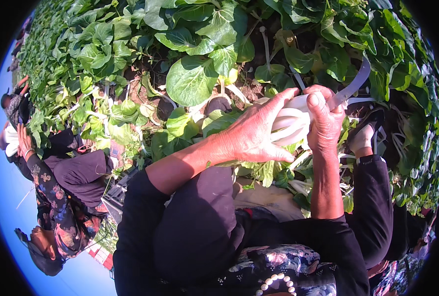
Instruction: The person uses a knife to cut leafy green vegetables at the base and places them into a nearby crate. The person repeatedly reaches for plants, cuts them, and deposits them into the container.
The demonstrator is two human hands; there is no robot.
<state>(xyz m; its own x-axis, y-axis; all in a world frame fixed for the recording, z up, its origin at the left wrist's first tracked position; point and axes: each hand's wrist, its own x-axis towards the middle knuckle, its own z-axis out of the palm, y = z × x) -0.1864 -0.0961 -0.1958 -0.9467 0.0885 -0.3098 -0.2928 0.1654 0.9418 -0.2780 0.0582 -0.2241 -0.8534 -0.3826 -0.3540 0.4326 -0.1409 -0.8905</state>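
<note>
A head of bok choy (293,125) with thick white stalks is held between my two hands, over the plant bed in front of my knees. My left hand (254,127) wraps the stalks from the left, fingers and thumb spread around them. My right hand (325,118) grips a curved harvesting knife (354,83), its blade pointing up and away to the right. The right thumb and fingers also touch the base end of the bok choy. The knife's handle is hidden in my right fist. Most of the bok choy's leaves are hidden behind my left hand and forearm.
Leafy plants (191,79) grow densely ahead and to the right. Cut stalks and leaves (301,187) lie by my legs. My shoed foot (364,135) stands at the right. A dark plastic crate (117,194) sits left, beside a co-worker in floral clothing (64,222); other people are beyond.
</note>
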